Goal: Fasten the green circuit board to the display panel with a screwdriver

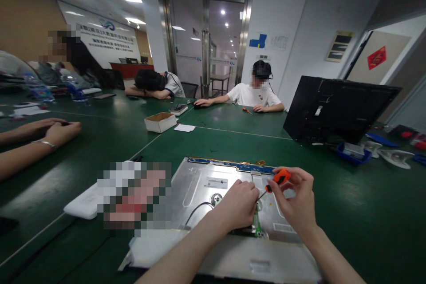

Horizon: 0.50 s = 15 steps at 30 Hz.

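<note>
A silver metal-backed display panel (196,186) lies flat on the green table in front of me. A blue circuit strip (229,165) runs along its far edge. My right hand (299,199) pinches the orange and black handle of a screwdriver (282,176) above the panel, its shaft slanting down to the left. The tip is hidden at the fingers of my left hand (240,202). That hand is closed, fingers curled down over a green circuit board (257,224); whatever they grip is out of sight. A black cable (196,209) curves across the metal left of it.
Left of the panel lie a white object (83,202) and a blurred-out item. An open white box (160,122) stands farther back. At right are a black monitor-like panel (336,111) and a blue tray (353,153). Other people sit around the table (116,133); a co-worker's hands (61,133) rest at left.
</note>
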Each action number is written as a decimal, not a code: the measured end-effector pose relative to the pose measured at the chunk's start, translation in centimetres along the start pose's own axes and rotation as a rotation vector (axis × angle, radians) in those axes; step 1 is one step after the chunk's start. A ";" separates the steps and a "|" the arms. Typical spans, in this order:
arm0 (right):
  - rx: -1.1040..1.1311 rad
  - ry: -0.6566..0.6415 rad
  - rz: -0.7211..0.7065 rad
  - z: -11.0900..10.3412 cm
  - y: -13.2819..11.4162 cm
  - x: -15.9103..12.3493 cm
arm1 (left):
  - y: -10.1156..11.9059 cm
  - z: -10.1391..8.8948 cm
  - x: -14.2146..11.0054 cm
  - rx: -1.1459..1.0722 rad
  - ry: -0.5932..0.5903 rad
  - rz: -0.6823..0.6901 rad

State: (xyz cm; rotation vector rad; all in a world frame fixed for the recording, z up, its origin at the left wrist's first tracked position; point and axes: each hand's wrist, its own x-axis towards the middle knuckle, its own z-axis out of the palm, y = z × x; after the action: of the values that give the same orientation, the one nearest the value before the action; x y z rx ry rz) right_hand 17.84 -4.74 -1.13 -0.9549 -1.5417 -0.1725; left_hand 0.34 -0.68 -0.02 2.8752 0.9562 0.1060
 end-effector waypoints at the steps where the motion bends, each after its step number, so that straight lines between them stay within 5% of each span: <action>1: 0.006 -0.003 0.002 0.0 0.0 0.0 | 0.0 0.0 0.0 -0.002 0.002 0.000; 15: -0.117 -0.108 -0.026 -0.3 -0.3 0.1 | -0.1 0.2 0.0 -0.014 0.026 0.004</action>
State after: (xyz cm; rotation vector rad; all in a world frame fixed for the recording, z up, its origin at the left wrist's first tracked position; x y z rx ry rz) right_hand 17.87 -5.11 -0.83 -1.0508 -1.6578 -0.2346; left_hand 0.29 -0.65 -0.24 2.8700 0.9509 0.1501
